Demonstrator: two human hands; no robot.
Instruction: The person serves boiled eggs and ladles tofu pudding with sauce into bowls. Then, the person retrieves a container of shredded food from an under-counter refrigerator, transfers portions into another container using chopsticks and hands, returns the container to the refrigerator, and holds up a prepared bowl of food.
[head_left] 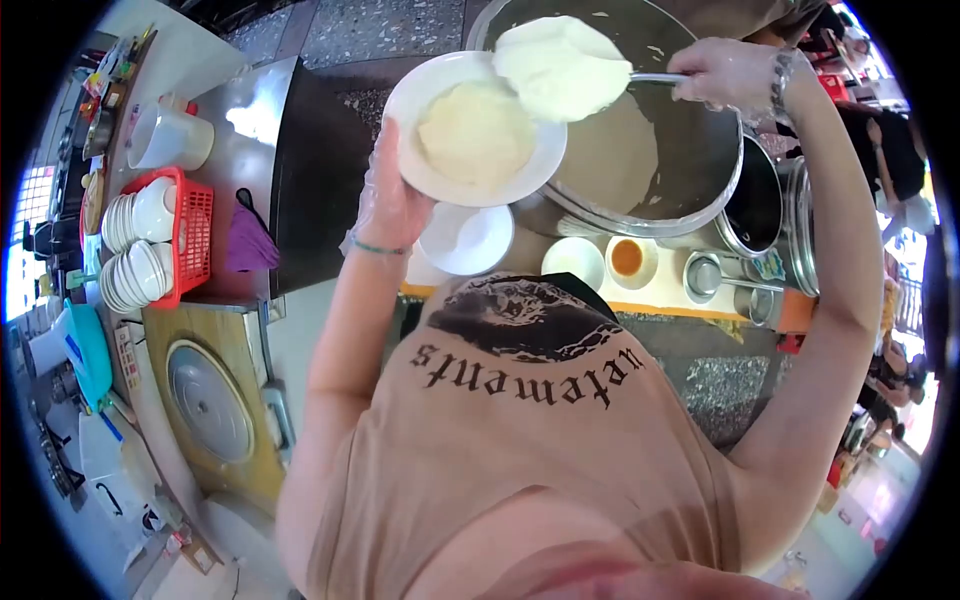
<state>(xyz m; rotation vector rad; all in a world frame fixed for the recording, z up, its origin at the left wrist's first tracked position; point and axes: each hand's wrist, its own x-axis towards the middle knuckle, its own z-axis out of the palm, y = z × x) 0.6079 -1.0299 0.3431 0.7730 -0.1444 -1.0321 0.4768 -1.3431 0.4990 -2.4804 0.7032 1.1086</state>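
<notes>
My left hand point(385, 195), in a clear plastic glove, is closed on the edge of a white bowl point(412, 105). In the bowl lies a soft, pale cream-coloured food point(475, 135) that looks like tofu pudding. My right hand point(725, 73), also gloved, grips the metal handle of a scoop point(655, 77). A smooth white slab of the same-looking food point(560, 65) covers the scoop's blade, hiding it. This slab overlaps the bowl's right rim in view; I cannot tell whether they touch. Beneath both hands stands a large metal pot point(700, 130) with pale contents.
Several small bowls line the ledge, including an empty white bowl point(467, 240) and one with amber liquid point(627, 257). A ladle point(705, 275) rests beside them. Leftward are a red basket point(193, 235) of stacked dishes, a purple cloth point(252, 235) and a round metal lid point(210, 400).
</notes>
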